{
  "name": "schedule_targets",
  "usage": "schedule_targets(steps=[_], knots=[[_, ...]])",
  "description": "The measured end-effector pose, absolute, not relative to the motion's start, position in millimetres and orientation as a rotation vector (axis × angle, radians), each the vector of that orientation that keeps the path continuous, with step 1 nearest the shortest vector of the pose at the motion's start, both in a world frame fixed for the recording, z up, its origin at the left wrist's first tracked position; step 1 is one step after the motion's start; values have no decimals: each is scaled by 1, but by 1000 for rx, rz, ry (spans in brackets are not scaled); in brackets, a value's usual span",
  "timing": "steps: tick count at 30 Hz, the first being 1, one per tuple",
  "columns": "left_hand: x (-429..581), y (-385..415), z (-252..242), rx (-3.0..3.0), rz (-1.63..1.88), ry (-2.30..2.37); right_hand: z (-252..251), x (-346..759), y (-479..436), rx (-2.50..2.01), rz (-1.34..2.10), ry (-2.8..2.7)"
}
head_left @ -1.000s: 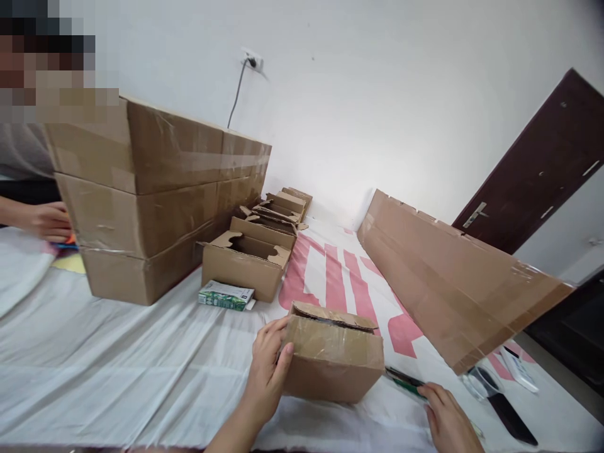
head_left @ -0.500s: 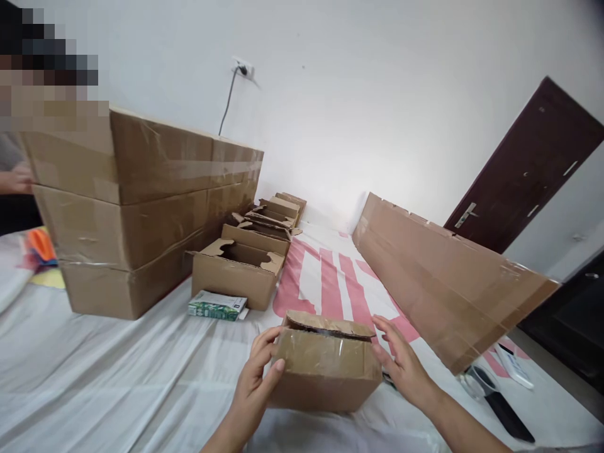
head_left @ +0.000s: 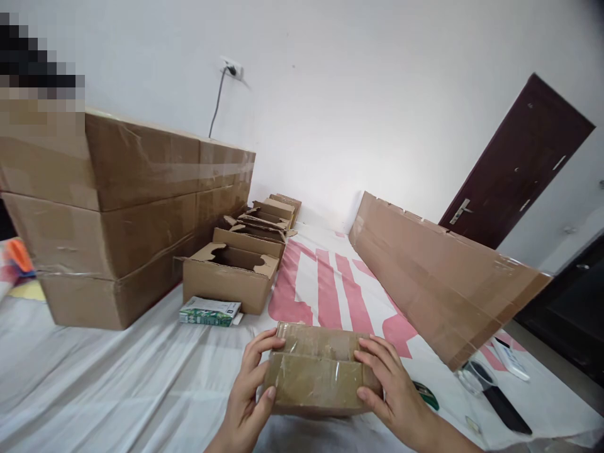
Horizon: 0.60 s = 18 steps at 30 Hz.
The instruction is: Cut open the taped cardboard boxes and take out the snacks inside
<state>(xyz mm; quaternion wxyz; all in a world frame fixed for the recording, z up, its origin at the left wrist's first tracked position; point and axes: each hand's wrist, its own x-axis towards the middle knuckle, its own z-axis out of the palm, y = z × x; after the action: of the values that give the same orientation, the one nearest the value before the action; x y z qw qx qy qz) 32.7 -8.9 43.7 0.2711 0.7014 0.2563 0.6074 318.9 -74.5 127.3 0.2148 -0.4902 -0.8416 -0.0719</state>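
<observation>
A small brown cardboard box with shiny clear tape on it lies on the white cloth in front of me. My left hand grips its left end, fingers on the top edge and thumb on the near side. At the right end my right hand holds it in the same way, its fingers resting over the top flap. The flaps lie down, and the contents are hidden. Just beyond my right hand a green object shows, partly covered. Ahead to the left is a flat green and white carton.
Several open cardboard boxes run back in a row beside a tall stack of taped cartons. A long cardboard panel stands on the right. Near it lie a clear round item with a black handle and a white packet.
The raised top flap of the box has come down flat. My right hand has moved in from beside the box onto its right end. The view has shifted slightly right.
</observation>
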Motion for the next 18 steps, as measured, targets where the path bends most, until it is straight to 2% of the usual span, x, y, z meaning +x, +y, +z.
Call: schedule_targets(steps=[18], knots=[[32,-20,48,1772,1481,672,133,312,-87,-1123,-330,-2357]])
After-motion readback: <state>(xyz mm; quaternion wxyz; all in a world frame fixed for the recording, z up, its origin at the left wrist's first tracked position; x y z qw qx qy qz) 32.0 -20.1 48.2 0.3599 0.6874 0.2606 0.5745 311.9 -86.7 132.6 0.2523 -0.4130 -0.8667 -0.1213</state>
